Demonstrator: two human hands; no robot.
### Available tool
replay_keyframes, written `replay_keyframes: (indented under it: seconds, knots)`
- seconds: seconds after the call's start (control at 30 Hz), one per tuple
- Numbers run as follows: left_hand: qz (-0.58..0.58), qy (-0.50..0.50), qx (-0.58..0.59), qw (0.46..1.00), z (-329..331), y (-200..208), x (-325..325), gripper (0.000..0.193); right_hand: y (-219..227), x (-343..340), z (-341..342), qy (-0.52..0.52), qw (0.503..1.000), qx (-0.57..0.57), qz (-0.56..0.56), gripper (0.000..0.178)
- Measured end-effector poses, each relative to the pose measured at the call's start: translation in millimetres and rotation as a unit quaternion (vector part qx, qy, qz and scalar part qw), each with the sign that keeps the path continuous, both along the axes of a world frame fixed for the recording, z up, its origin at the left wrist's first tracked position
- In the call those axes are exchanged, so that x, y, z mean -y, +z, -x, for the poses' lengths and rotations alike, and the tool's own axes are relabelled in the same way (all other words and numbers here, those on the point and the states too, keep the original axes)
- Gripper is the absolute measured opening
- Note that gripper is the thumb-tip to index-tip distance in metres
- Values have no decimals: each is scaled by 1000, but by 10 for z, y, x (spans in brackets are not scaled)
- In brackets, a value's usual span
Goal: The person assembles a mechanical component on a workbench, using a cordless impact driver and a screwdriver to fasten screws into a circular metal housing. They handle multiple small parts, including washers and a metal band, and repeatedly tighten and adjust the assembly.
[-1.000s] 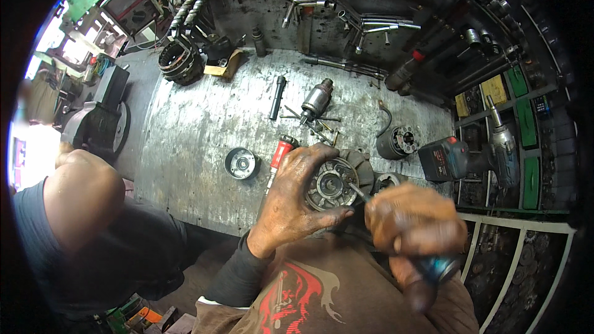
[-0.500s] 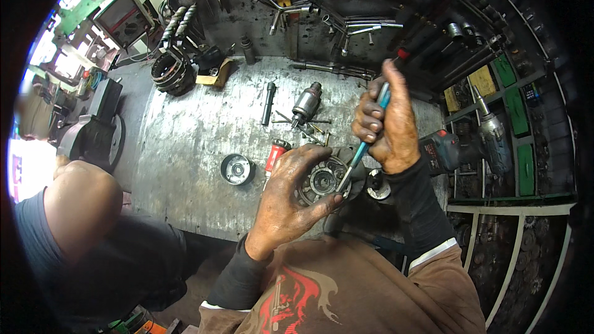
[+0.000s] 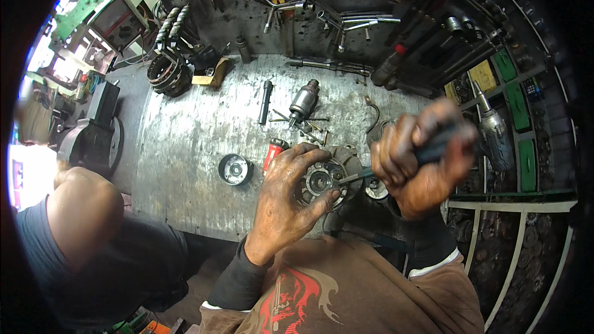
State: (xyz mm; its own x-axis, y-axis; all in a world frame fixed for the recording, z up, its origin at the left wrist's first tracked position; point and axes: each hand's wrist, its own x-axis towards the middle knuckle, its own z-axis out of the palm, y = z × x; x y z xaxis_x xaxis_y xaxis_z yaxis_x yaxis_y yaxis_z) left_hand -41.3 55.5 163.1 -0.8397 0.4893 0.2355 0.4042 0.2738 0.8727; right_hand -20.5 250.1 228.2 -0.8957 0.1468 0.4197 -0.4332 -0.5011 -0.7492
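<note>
My left hand (image 3: 288,188) is closed around the near-left rim of a round metal motor housing (image 3: 320,180), its thumb and fingers spread along the edge. The housing's open face, with a ring inside, points up. My right hand (image 3: 427,158), smeared by motion, is wrapped round the dark handle of a screwdriver (image 3: 356,177). The screwdriver slants to the left, and its tip meets the inner right side of the housing. A red-bodied tool (image 3: 273,153) lies just beyond my left hand, partly hidden. Left of that sits a small round metal cap (image 3: 235,169).
On the metal bench (image 3: 179,161) are a silver cylindrical motor part (image 3: 304,100), a dark socket extension (image 3: 265,102), several loose bolts (image 3: 315,127) and a wire-wound ring (image 3: 168,75). Wrenches (image 3: 359,21) hang behind. Another person's bent limb (image 3: 86,216) is at left.
My right hand has swung down and to the right, so the screwdriver, steep before, lies much flatter now. My left hand stays on the housing.
</note>
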Motion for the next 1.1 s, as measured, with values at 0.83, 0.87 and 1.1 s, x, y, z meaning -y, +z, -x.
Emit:
replay_keyframes:
  seconds: [0.83, 0.87, 1.1]
  knots:
    - [5, -18, 22, 1000, 54, 21, 22, 59, 133, -60, 16, -27, 995, -79, -57, 57]
    - [1, -22, 26, 999, 60, 24, 27, 58, 111, -43, 76, -32, 996, -61, -55, 56]
    - [17, -21, 38, 999, 28, 59, 95, 55, 125, -2, 325, -23, 995, 55, -85, 48]
